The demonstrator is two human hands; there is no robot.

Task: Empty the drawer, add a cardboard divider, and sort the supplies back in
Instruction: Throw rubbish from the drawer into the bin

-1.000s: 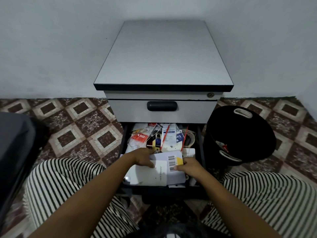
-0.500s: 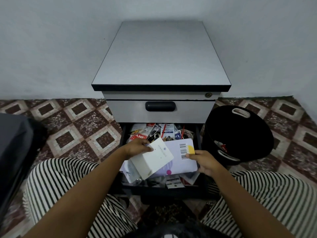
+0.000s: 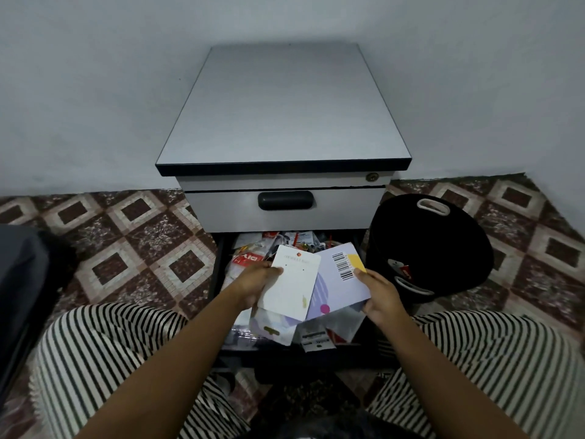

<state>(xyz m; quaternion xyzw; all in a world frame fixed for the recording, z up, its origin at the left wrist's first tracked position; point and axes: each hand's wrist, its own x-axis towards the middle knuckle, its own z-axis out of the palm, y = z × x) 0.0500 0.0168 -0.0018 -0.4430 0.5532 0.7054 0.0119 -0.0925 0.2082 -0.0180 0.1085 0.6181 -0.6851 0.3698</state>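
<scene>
The bottom drawer point(image 3: 218, 280) of a grey cabinet point(image 3: 285, 122) stands pulled out and is full of packets and cards. My left hand point(image 3: 256, 282) grips a white card point(image 3: 291, 286) above the drawer. My right hand point(image 3: 378, 297) holds a lavender packet point(image 3: 340, 288) with a barcode and a yellow corner, which overlaps the card's right edge. Under them lie more packets point(image 3: 272, 327), and red-and-white packages point(image 3: 250, 258) fill the drawer's back. No cardboard divider is in view.
The upper drawer with a black handle point(image 3: 286, 200) is closed. A black round bag point(image 3: 430, 248) with white handles leans right of the drawer. A dark object point(image 3: 22, 296) sits at the left edge. My striped trouser legs point(image 3: 104, 353) flank the drawer on patterned tiles point(image 3: 142, 242).
Both hands have lifted the white card and the lavender packet up out of the drawer and tilted them more upright; more of the drawer's front contents now show underneath.
</scene>
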